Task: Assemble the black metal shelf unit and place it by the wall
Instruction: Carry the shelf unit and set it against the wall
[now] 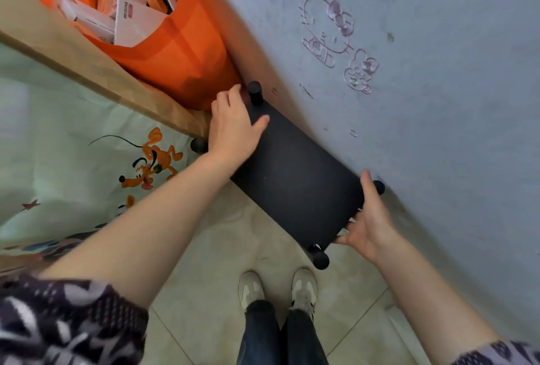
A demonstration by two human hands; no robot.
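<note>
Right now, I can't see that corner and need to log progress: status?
Left hand grips shelf left end, right hand holds right end. Shelf along wall. Orange bag close beside left end.

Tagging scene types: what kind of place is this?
Probably a home bedroom, maybe a child's: a cartoon-print bedsheet, cartoon cat drawings on the wall, and an orange bag of boxes.

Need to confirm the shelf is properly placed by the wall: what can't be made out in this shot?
- Head view: the shelf's lower tiers and feet are hidden under its own top panel.
- Head view: whether its back edge touches the wall is lost in shadow and blur.
- Head view: the right hand's fingers are tucked under the panel's end.
</note>
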